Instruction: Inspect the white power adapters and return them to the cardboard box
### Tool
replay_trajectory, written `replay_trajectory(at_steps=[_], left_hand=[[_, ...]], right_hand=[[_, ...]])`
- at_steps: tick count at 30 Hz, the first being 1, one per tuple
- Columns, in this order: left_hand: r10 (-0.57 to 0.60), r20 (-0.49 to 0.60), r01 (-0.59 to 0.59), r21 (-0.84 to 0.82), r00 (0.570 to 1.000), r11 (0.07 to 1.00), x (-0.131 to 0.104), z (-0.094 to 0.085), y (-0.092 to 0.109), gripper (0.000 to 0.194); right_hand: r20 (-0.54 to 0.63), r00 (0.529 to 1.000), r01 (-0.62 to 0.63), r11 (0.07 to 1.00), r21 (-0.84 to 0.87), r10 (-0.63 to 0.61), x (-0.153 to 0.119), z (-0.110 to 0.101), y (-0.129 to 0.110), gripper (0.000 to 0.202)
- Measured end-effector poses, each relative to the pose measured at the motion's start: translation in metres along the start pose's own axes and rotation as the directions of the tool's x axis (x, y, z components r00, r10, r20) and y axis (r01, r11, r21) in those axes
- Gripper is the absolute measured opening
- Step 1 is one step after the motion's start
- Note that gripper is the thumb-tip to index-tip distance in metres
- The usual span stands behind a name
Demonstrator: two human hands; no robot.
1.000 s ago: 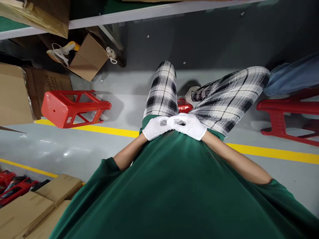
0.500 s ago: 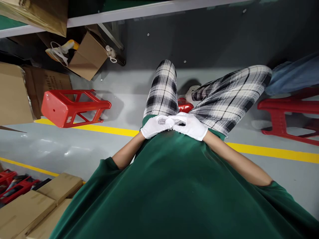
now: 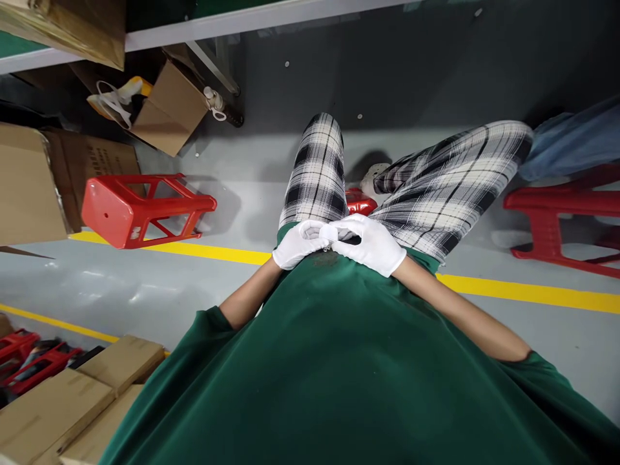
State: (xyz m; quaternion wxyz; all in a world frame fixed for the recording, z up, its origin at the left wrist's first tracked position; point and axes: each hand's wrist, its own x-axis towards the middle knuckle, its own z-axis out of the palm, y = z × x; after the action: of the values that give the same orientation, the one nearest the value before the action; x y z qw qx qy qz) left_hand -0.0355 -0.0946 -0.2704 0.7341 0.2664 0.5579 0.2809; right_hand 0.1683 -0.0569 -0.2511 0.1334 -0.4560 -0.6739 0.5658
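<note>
We see a small white piece (image 3: 329, 233) directly between the gloved left hand (image 3: 295, 247) and right hand (image 3: 372, 247), pinched by both, so neither is nearer. Its long axis we cannot tell, much of it being hidden. Both hands curl inward, the forearms (image 3: 254, 294) converging on the grip; plaid trousers (image 3: 317, 169) lie just beyond.

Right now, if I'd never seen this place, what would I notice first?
Probably the big green shirt filling the bottom middle, with the white-gloved left hand and right hand meeting above it around a small white thing. Next, perhaps, the bright red stool on the left, by a yellow floor line.
</note>
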Motion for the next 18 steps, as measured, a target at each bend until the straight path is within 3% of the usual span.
replay_trajectory(at_steps=[5,13,18], left_hand=[[0.033,0.017,-0.034,0.081,0.999,0.996,0.000,-0.001,0.000,0.066],[0.029,-0.016,-0.028,0.067,0.999,0.997,0.001,0.001,0.000,0.070],[0.083,-0.050,-0.079,0.064,0.995,0.995,-0.001,0.001,0.000,0.071]], right_hand=[[0.019,1.000,0.014,1.000,0.001,-0.014,0.000,-0.001,-0.002,0.023],[-0.038,0.991,-0.120,0.984,0.134,0.126,0.001,0.003,-0.001,0.029],[-0.048,0.979,-0.196,0.980,0.028,0.197,0.002,0.003,-0.011,0.028]])
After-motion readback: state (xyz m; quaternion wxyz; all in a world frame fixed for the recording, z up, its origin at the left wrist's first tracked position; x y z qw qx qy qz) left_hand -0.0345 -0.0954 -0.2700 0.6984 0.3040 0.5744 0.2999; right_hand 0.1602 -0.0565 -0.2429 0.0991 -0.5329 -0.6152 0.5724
